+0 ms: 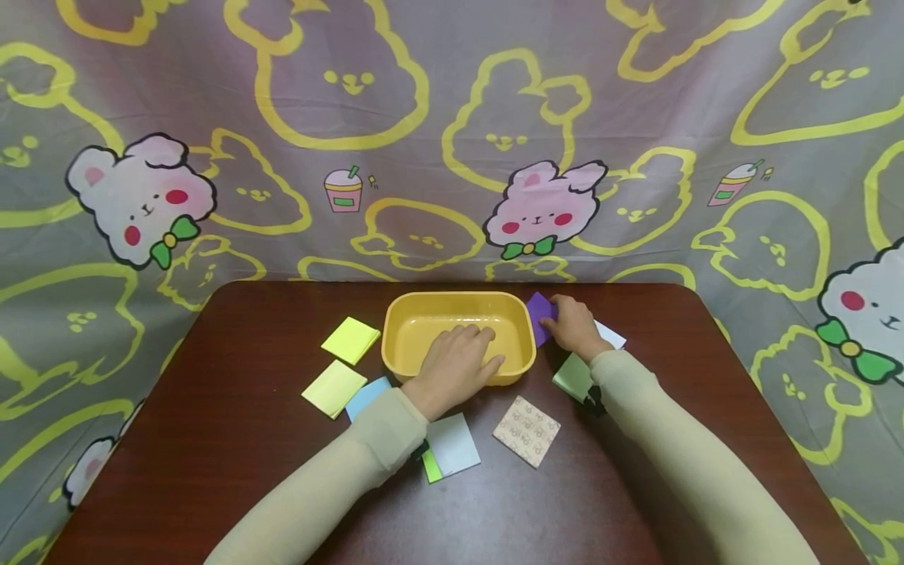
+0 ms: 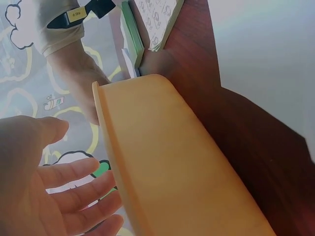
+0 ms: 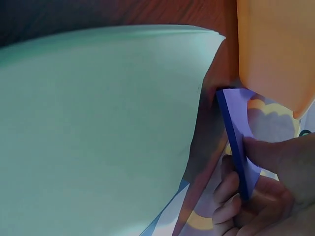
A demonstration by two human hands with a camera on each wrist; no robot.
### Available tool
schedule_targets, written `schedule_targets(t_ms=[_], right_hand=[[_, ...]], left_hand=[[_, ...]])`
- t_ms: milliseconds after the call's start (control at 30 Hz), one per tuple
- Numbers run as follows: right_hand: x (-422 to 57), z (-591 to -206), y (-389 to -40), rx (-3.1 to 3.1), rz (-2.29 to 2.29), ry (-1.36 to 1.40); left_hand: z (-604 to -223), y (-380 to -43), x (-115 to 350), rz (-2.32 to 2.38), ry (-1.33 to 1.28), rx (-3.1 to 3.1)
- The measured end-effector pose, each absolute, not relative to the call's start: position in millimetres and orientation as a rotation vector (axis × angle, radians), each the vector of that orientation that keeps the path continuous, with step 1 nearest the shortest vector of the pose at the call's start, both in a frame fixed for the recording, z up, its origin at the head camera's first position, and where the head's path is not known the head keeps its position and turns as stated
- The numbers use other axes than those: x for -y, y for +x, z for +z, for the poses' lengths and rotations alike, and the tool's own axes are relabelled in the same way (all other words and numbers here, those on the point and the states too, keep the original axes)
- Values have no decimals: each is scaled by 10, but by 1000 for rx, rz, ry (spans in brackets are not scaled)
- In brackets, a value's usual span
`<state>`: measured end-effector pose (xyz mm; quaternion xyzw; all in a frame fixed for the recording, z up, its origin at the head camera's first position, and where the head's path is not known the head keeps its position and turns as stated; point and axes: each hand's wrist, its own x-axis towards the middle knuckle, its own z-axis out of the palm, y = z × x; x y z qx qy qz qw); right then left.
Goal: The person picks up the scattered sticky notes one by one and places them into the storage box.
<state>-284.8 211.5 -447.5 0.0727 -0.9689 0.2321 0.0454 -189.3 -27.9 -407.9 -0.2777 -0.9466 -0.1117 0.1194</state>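
Note:
A yellow plastic basin stands near the far edge of the table. My left hand hovers over its near rim, fingers spread and loosely bent, holding nothing; the left wrist view shows the palm beside the basin's wall. To the right of the basin, my right hand pinches a purple pad of sticky notes between thumb and fingers. In the head view the pad is tilted, close against the basin's right end. Near the right wrist lie a green pad and a white pad, both partly hidden by the arm.
Two yellow pads lie left of the basin. A blue pad is partly under the left forearm. In front sit a pale grey-blue pad over a lime green one, and a patterned beige pad. A printed curtain hangs behind the table.

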Motion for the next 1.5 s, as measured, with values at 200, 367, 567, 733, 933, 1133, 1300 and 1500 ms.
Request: schedule_targets(t_ms=[200, 367, 567, 733, 933, 1133, 1300, 1500], right_hand=[[-2102, -4442, -2831, 2907, 711, 237], [-2113, -4427, -2819, 2868, 716, 249], [-2124, -4395, -2799, 2855, 713, 261], [-2134, -4364, -2760, 2859, 709, 277], [-2150, -4322, -2720, 2837, 694, 291], [-2149, -4272, -2684, 2799, 693, 301], [-2158, -4233, -2656, 2762, 693, 300], [-2177, -4198, -2645, 2747, 703, 285]], left_hand=[[-4077, -1894, 274, -335, -806, 2768], [-4068, -1902, 261, -329, -815, 2760], [-4048, -1904, 244, -326, -824, 2735], [-4038, -1903, 227, -329, -818, 2739], [-4005, -1906, 191, -323, -809, 2760], [-3973, -1912, 159, -333, -806, 2759], [-3957, -1925, 136, -338, -795, 2761], [-3936, -1943, 108, -360, -778, 2757]])
